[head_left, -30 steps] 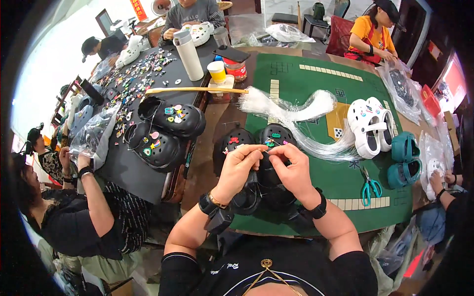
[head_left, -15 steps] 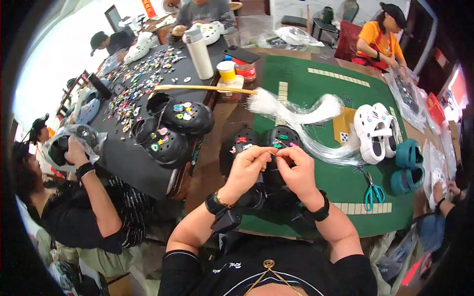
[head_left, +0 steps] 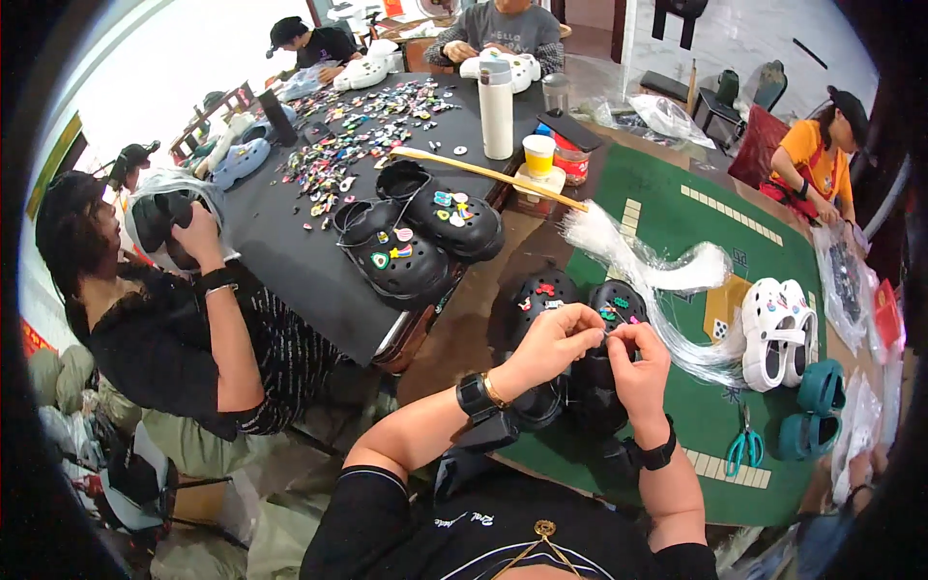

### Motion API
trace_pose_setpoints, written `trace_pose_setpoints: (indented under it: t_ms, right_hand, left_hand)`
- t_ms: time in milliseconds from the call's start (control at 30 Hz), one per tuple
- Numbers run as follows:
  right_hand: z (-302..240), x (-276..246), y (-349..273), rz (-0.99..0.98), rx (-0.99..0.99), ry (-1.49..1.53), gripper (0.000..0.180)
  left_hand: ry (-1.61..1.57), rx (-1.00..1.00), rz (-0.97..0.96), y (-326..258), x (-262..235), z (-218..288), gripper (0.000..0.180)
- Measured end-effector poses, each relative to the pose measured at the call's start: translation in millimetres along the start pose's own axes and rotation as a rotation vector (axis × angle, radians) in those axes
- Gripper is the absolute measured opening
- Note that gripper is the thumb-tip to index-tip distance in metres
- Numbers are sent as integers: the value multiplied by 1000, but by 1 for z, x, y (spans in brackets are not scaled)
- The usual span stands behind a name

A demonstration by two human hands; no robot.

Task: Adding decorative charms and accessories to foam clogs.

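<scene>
My left hand [head_left: 556,350] and my right hand [head_left: 640,369] are side by side, thumbs and fingertips pinched. Whatever thin thing they hold between them is too small to make out. Beneath them is a pair of black clogs with colourful charms on the toes, the left clog [head_left: 530,292] and the right clog [head_left: 606,297]; my hands hide part of both. Beyond my hands, a bundle of clear plastic strands [head_left: 677,275] spreads over a green mat [head_left: 667,184]. To the right lie teal-handled scissors [head_left: 744,447].
Another charm-covered black clog pair [head_left: 411,256] stands on the dark table, near scattered charms [head_left: 372,135], a white bottle [head_left: 497,116] and a yellow stick [head_left: 483,174]. White clogs [head_left: 773,333] and teal clogs [head_left: 814,416] are at right. Several people work around; one person [head_left: 184,319] sits close left.
My view has swung left, so the table and my hands appear further right. My hands remain pinched above the clogs. The person at left still handles a dark clog in a clear bag.
</scene>
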State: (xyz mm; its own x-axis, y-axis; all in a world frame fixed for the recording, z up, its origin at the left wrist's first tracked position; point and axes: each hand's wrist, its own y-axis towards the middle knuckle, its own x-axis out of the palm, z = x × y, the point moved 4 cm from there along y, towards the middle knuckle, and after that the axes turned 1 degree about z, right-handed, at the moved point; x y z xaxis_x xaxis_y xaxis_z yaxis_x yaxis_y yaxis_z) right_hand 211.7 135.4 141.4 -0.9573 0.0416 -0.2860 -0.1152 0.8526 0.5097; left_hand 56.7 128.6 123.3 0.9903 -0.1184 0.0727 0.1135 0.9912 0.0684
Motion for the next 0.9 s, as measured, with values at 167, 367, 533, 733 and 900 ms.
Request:
trace_pose_setpoints:
  t_ms: [167,367,533,733,900]
  right_hand:
    - [5,2,0,-17,-15,7,5]
    - [5,4,-1,-35,23,21,4]
    - [5,4,0,-44,24,13,3]
    - [6,4,1,-46,52,29,3]
    - [5,6,0,-68,22,33,4]
  left_hand:
    - [61,20,-10,1,1,1,14]
    - [40,4,-56,2,3,-8,14]
    - [61,11,-28,1,3,-6,14]
    - [248,193,88,0,-4,7,14]
    - [431,333,91,-3,-2,15,8]
